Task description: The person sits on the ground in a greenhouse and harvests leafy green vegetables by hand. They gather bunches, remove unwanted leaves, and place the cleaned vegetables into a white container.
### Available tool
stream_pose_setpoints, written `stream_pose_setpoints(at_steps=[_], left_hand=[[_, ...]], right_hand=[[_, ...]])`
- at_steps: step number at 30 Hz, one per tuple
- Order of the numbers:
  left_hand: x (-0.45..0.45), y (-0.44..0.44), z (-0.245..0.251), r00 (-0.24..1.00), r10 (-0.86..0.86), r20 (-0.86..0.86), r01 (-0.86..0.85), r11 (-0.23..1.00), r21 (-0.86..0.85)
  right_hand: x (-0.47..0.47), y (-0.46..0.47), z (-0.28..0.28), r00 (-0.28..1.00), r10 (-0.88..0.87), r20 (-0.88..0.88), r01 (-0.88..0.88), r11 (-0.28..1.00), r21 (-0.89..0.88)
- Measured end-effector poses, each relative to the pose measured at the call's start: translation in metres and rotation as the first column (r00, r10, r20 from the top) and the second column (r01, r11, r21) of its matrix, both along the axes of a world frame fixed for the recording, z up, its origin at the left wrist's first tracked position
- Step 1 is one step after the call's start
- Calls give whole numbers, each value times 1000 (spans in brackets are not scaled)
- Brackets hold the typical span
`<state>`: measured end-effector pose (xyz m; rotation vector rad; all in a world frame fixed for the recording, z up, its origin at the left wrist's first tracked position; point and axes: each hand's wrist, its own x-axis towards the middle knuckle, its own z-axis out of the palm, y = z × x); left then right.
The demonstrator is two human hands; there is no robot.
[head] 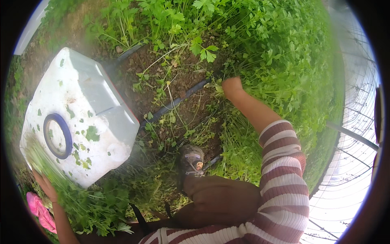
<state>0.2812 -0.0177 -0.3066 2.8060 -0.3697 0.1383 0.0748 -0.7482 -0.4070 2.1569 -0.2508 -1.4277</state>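
My left hand (46, 186), at the lower left, holds a bunch of cut leafy celery-like greens (88, 201). The pale stems of the bunch lie against the edge of a white foam box (100, 164), and its leaves hang toward my lap. My right hand (233, 87) is low in the standing greens (274, 79), at the base of the stems. Its fingers are curled under and hidden, so its grip does not show. On the flat top face of the box sits a roll of blue tape (69, 141), with torn leaf bits around it.
Black drip pipes (182, 98) cross the brown soil (182, 76), which is strewn with loose stems. My shoe (192, 157) stands on the ground between box and plants. Pink cloth (41, 210) lies at lower left. A translucent wall with wires (350, 164) borders the right side.
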Motion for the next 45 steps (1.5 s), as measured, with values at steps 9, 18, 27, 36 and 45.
stream_pose_setpoints(at_steps=[9, 18, 27, 36, 45], left_hand=[[1, 10, -3, 1000, 9, -15, -10, 999, -43], [12, 57, -18, 997, -51, 58, 46, 995, 85], [20, 67, -19, 995, -89, 50, 83, 991, 105], [15, 46, -11, 996, -83, 34, 80, 993, 86], [19, 43, -10, 997, -77, -16, 78, 994, 76]], right_hand=[[-39, -57, -18, 851, 496, 172, -476, 867, -149], [-47, -68, -28, 958, -27, 285, 61, 992, -110], [-43, -86, -39, 885, -385, 261, 401, 916, -10], [-36, -64, -20, 874, -475, 102, 465, 879, 108], [-35, -102, 70, 844, -472, 256, 412, 875, 254]])
